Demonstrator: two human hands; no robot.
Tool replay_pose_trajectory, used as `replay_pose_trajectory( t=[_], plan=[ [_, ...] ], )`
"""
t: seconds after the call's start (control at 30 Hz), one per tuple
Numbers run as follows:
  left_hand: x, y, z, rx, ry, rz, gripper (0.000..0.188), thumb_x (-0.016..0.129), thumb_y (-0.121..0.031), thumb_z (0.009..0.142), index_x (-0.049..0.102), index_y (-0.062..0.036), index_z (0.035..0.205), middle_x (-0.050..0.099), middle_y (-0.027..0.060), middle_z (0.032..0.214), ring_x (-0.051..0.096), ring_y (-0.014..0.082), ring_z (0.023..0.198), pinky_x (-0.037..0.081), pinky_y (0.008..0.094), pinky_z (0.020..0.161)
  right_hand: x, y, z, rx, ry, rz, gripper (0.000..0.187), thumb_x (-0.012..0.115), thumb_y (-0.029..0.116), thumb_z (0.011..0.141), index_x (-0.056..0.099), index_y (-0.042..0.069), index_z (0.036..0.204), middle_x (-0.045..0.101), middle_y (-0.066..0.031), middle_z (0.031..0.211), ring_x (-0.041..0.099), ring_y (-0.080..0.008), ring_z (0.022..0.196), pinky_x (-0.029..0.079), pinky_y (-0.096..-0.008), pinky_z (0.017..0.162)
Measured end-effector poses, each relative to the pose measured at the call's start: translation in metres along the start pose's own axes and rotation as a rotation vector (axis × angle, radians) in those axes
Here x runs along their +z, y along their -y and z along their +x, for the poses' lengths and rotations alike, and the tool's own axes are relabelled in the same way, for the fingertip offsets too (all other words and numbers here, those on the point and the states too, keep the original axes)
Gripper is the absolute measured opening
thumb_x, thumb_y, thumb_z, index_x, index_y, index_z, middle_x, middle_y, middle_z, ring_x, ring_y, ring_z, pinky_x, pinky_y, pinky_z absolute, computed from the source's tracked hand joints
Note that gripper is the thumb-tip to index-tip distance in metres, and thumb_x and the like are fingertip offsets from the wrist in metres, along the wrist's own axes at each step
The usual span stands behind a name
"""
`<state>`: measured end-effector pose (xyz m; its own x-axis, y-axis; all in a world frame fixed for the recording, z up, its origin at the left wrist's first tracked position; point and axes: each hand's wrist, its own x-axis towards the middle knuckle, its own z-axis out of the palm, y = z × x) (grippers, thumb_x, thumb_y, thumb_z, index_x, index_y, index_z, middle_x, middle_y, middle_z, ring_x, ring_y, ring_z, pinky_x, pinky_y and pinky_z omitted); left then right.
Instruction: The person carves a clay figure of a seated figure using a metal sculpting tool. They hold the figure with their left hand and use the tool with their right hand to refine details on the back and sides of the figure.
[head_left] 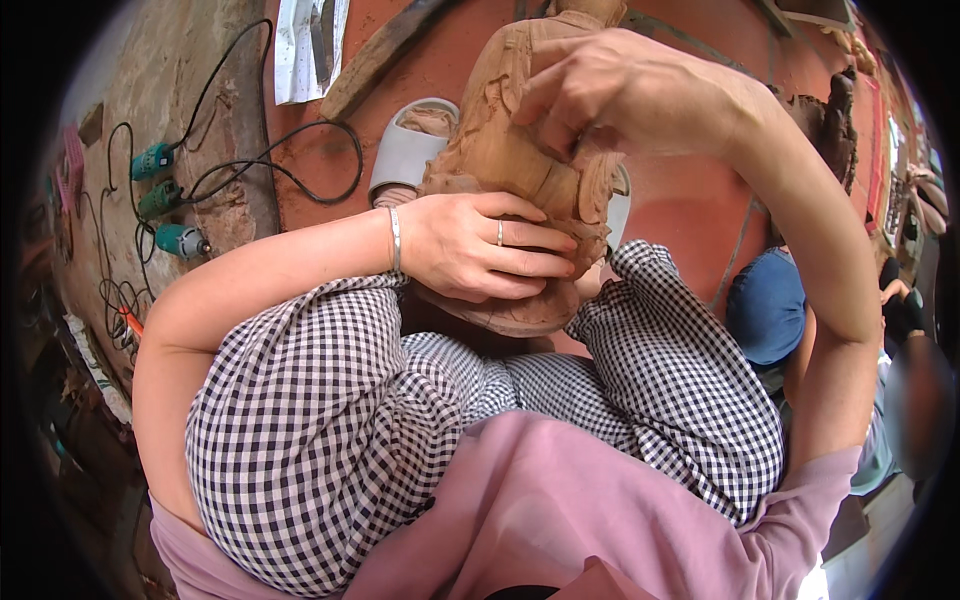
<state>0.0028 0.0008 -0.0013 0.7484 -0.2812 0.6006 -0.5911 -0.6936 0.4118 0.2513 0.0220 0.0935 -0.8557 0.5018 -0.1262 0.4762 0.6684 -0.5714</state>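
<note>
Head view: carving (510, 155), brown wood, between the feet, its base (515, 318) toward the person's lap; whether tilted, cannot tell. Left hand (470, 245), laid across the carving's lower part, fingers slightly spread, ring and bangle worn. Right hand (610, 95), arched over the upper part, fingers curled in against the wood; whether they pinch anything, cannot tell. Sandals (390, 155), pale grey, either side. Timber (375, 60) and white paper (291, 60), beyond, on red floor (690, 220). Cord (350, 145), black, looped near the left sandal; power tools (180, 240), green, further left. Likely hazards: carving twisting, should the left hand slacken; raised edges chipping, from hard right-hand pressure; cord snagging a shifted foot.
</note>
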Motion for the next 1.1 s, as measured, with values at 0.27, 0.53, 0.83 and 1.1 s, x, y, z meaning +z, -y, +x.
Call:
replay_pose_trajectory(
  t=[0.27, 0.53, 0.83, 1.1],
  plan=[
    [-0.002, 0.001, -0.002, -0.011, 0.000, -0.022, 0.016, 0.066, -0.018, 0.091, 0.070, -0.0122, 0.105, 0.066, 0.0072, 0.138, 0.063, 0.0248, 0.127, 0.050, 0.0413, 0.104, 0.004, 0.003, -0.001, 0.016, -0.096, 0.039, 0.011, 0.077, 0.009, 0.066, 0.073, 0.003, 0.075, 0.075, -0.0027, 0.113, 0.061, -0.0272, 0.111, 0.053, -0.0382, 0.089],
    [-0.001, 0.001, 0.000, -0.010, 0.006, -0.005, 0.015, 0.066, -0.018, 0.090, 0.071, -0.0121, 0.103, 0.066, 0.0070, 0.138, 0.063, 0.0244, 0.126, 0.050, 0.0408, 0.104, 0.002, -0.001, 0.002, 0.045, 0.010, 0.041, 0.014, 0.077, 0.008, 0.066, 0.073, 0.003, 0.078, 0.074, 0.0001, 0.104, 0.062, -0.0252, 0.101, 0.054, -0.0378, 0.081],
    [0.000, 0.001, -0.001, 0.006, 0.002, 0.007, 0.016, 0.066, -0.020, 0.091, 0.071, -0.0126, 0.104, 0.067, 0.0075, 0.137, 0.063, 0.0241, 0.125, 0.050, 0.0414, 0.105, 0.001, -0.001, 0.010, -0.024, -0.004, -0.072, 0.010, 0.079, 0.008, 0.065, 0.073, 0.005, 0.073, 0.070, 0.0001, 0.093, 0.063, -0.0250, 0.094, 0.055, -0.0367, 0.077],
    [-0.002, 0.001, 0.000, -0.002, 0.005, -0.012, 0.018, 0.065, -0.019, 0.091, 0.070, -0.0120, 0.107, 0.066, 0.0084, 0.138, 0.063, 0.0241, 0.125, 0.050, 0.0419, 0.106, -0.006, 0.015, 0.009, 0.035, 0.015, -0.100, 0.011, 0.078, 0.008, 0.067, 0.072, 0.006, 0.077, 0.069, -0.0006, 0.089, 0.064, -0.0235, 0.099, 0.055, -0.0364, 0.081]
  ],
)
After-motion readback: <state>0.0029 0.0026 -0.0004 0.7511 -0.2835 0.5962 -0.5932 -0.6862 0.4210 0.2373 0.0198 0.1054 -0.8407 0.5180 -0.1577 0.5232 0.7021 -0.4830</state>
